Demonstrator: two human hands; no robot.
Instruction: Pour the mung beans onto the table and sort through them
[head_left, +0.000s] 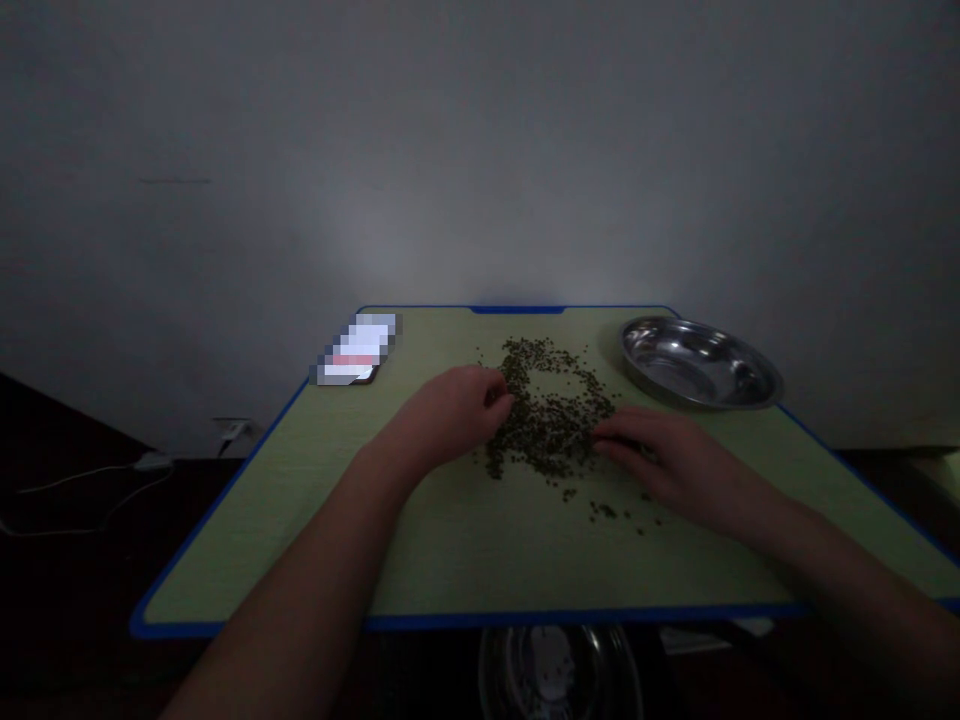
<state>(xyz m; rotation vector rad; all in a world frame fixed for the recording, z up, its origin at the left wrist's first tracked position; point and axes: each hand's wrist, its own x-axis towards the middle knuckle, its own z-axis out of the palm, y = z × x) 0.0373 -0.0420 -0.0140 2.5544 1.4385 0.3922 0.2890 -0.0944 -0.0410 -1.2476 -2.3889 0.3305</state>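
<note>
Small dark, round, seed-like grains [551, 425] lie spread in a loose patch on the light green tabletop [450, 540], with a bare spot in the far part of the patch. At the left edge of the patch is my left hand [469, 405], its fingers curled in and the thumb close to them. My right hand [660, 455] reaches in from the right, thumb and fingertips brought together at the patch's edge. Whatever either hand may be pinching is too small and dark to make out. A few stray grains [606, 511] are scattered toward the near right.
A shallow steel bowl [701, 365] stands at the table's far right. On the far left lies a phone [360, 348] with a lit, blurred screen. Another metal bowl [559, 670] sits below the near blue edge. Behind the table rises a pale wall [480, 160].
</note>
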